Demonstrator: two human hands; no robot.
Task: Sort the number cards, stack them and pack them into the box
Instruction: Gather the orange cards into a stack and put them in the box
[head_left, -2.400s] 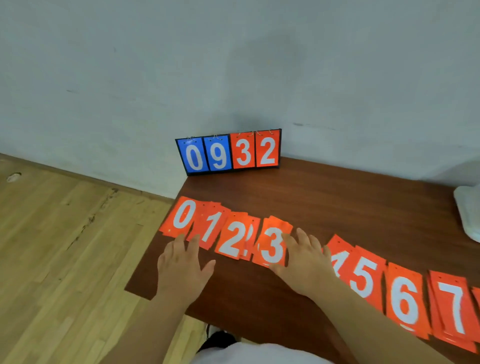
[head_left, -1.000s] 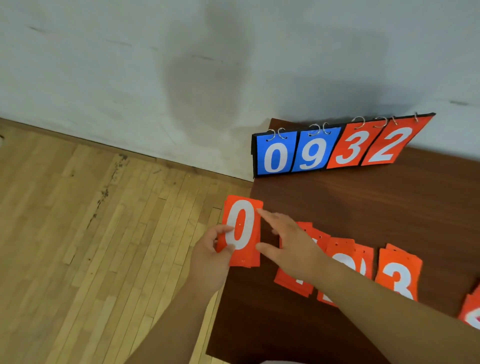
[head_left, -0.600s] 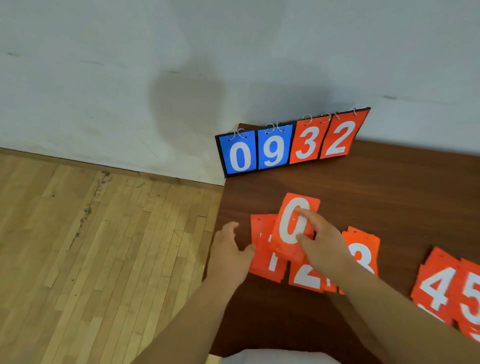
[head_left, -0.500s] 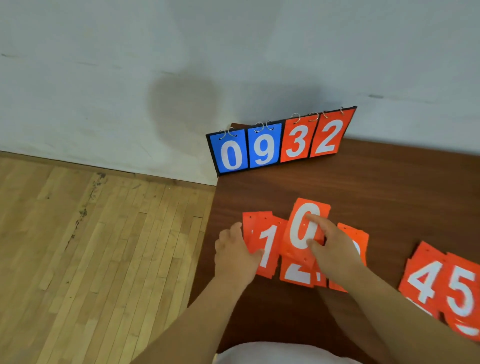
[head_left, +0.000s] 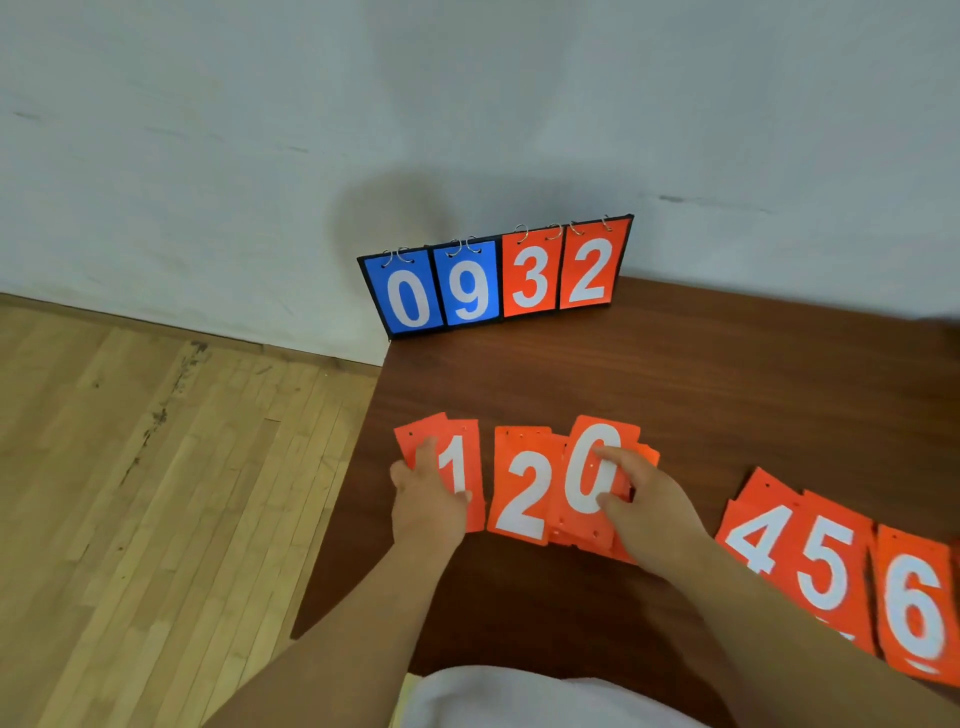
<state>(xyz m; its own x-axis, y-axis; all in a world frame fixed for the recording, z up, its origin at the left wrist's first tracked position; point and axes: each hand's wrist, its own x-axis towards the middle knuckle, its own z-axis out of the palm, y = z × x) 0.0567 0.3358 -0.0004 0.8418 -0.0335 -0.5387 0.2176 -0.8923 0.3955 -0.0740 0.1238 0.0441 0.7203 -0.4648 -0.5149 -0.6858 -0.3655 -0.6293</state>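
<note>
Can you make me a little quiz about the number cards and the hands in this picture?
1. Which orange card does the right hand pinch? A: the 0 card. B: the 4 card. C: the 6 card.
2. True or false: the left hand touches the 1 card.
3. Fill in: the scoreboard by the wall reads ____.
Key: 1 A; 2 true; 3 0932.
</note>
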